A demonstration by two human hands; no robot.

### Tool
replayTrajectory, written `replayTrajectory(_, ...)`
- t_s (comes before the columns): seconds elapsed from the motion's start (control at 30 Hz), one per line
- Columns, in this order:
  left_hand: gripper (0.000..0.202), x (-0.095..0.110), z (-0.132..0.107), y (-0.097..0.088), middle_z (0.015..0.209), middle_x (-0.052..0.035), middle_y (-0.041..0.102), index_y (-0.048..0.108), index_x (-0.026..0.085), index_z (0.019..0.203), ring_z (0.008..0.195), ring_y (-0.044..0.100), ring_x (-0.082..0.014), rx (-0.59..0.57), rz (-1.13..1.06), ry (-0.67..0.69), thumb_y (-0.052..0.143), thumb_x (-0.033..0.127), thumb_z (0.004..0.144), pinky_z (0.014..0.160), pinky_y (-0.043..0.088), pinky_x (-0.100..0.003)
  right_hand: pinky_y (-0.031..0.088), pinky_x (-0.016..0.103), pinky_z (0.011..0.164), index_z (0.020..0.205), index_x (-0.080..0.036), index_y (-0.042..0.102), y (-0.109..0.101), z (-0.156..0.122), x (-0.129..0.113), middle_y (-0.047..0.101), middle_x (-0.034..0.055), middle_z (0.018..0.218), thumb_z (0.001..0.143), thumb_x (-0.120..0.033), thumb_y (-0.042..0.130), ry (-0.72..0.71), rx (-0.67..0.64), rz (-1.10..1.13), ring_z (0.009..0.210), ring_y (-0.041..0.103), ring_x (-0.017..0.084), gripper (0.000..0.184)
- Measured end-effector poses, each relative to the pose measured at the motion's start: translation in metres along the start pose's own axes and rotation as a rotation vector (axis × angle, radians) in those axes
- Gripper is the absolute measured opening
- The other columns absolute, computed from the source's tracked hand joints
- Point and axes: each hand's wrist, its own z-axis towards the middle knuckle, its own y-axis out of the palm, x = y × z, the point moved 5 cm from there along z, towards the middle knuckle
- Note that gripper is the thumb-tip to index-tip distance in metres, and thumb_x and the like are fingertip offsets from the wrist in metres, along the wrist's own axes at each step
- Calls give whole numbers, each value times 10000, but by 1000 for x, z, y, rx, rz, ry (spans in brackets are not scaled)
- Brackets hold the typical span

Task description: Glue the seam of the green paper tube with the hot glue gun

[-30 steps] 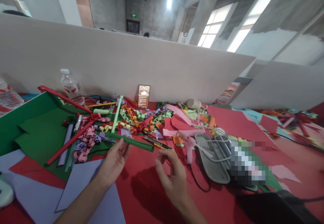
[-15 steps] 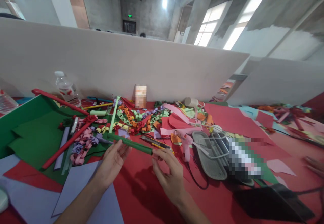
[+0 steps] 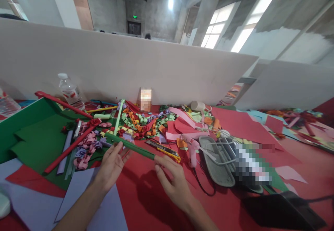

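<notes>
A dark green rolled paper tube is held up slantwise above the red table surface. My right hand pinches its right end between thumb and fingers. Farther left, my left hand holds the tube from below, its thumb against the near side and its other fingers partly hidden behind. Just beyond the tube lie a craft knife and yellow-handled scissors. A pale green paper tube rests behind the dark green one's left part.
Paper chains lie along the back near a white partition. On the left are red paper tubes and lilac sheets. A pink glue gun, its cord, a grey tray and a black object occupy the right.
The green tube and both hands have shifted slightly left, and more of the scissors shows. Another person's hand at the right edge has gone out of view.
</notes>
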Motion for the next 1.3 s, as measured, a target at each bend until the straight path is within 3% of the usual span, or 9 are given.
replayTrajectory(0.1,122,6,0,3,923,12,789,701,186,885,846,753,-146,-16,-12,25,744,92,820,823,624,-271,491,311,760,1213,-194,669,7,-3,11,665,43,858,986,-312,548,167,-33,160,798,605,179,283)
replayTrajectory(0.27,145,12,0,7,908,14,784,675,191,843,850,750,-154,-54,-28,43,785,112,790,858,614,-309,465,295,681,1262,-177,619,25,-10,27,666,13,753,929,-459,642,434,-71,692,665,596,151,437)
replayTrajectory(0.37,142,14,-1,9,977,0,787,684,196,877,893,745,-151,-74,-32,56,781,123,802,887,602,-305,421,268,612,1242,-167,630,32,-12,29,666,13,720,877,-466,707,554,-88,967,604,572,135,479)
replayTrajectory(0.57,172,17,-1,10,1062,-2,780,711,218,963,989,729,-153,-127,-19,84,779,150,820,926,580,-284,437,269,614,1170,-168,687,32,-13,25,607,-9,731,888,-478,660,746,-156,1394,580,538,118,420)
replayTrajectory(0.67,182,16,0,10,1077,-7,777,714,218,990,991,726,-146,-127,-10,76,773,153,830,928,578,-275,427,263,594,1179,-181,676,33,-13,29,616,-4,733,890,-519,643,740,-149,1351,580,546,124,447)
replayTrajectory(0.8,160,15,0,7,1045,-6,782,716,205,949,940,734,-144,-82,-19,81,778,135,820,898,596,-279,412,261,593,1300,-186,610,31,-13,33,669,22,756,899,-527,656,581,-100,1028,603,570,135,528)
replayTrajectory(1.03,177,10,0,4,978,-6,787,722,197,987,844,744,-140,-32,-9,50,747,109,836,824,621,-276,472,363,855,1335,-224,630,12,-12,19,673,41,922,959,-450,599,285,-140,319,867,606,190,439)
replayTrajectory(1.1,173,11,-1,5,950,2,786,721,199,979,848,747,-146,-38,-3,55,755,119,830,823,617,-274,482,349,822,1351,-217,612,13,-12,19,676,40,896,970,-460,579,308,-149,382,835,613,183,453)
replayTrajectory(1.3,177,18,-3,9,1008,-10,787,716,206,984,949,738,-144,-115,-11,83,772,150,825,851,595,-237,433,255,588,1294,-159,616,29,-12,26,689,42,756,951,-510,596,462,-159,939,607,602,133,491)
